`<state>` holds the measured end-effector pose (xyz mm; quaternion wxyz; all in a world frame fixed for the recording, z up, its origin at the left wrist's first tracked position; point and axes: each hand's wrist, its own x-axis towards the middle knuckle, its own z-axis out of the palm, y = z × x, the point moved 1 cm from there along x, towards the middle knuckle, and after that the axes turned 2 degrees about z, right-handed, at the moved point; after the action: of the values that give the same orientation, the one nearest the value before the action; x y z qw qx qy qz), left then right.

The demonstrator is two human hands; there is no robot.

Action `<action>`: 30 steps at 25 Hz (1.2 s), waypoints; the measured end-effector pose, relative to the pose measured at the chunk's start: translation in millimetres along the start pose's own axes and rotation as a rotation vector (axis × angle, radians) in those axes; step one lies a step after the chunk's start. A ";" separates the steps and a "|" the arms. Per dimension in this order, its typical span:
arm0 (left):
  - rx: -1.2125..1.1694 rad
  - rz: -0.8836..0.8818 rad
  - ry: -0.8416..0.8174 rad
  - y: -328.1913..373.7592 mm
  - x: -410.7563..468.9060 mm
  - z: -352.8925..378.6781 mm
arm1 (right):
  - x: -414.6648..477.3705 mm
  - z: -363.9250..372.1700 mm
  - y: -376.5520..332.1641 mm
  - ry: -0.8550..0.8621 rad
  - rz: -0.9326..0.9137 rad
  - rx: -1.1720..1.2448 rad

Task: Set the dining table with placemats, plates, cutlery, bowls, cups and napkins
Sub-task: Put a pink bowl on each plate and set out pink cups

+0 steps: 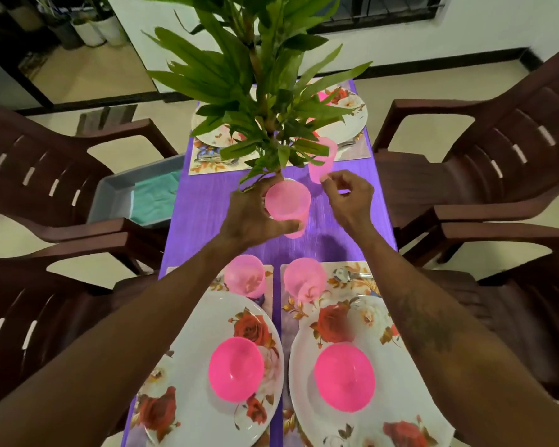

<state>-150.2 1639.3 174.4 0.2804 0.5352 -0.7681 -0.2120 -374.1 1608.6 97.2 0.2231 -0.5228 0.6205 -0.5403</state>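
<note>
My left hand (252, 217) grips a translucent pink cup (288, 201) above the middle of the purple tablecloth (200, 201). Just beside a second pink cup (321, 161), which stands at the near edge of the far right placemat, my right hand (349, 198) hovers with fingers loosely curled; whether it touches the cup I cannot tell. Near me lie two floral placemats, each with a rose-patterned plate (188, 398) (391, 398), a bright pink bowl (236, 367) (344, 375) and a pink cup (244, 275) (304, 279). Two more plates (352, 119) sit at the far end, half hidden by leaves.
A tall green plant (255, 91) stands mid-table and hides much of the far settings. Brown plastic chairs (46, 169) (497, 150) flank both sides. A grey tray with teal cloth (152, 195) rests on the left chair's seat.
</note>
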 end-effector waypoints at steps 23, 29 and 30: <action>-0.202 -0.094 -0.084 -166.5 40.9 -94.9 | -46.7 210.2 -97.0 -0.208 0.059 -0.325; -0.288 -0.263 -0.173 -209.6 67.3 -53.0 | -28.0 250.4 -69.4 -0.065 0.283 -0.380; -0.297 -0.270 -0.194 -214.4 70.1 -48.5 | -26.6 252.6 -67.9 -0.053 0.291 -0.386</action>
<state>13.6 1499.8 91.0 0.2500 0.5629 -0.6732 -0.4092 -124.4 1530.7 71.0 0.2110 -0.4748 0.7749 -0.3599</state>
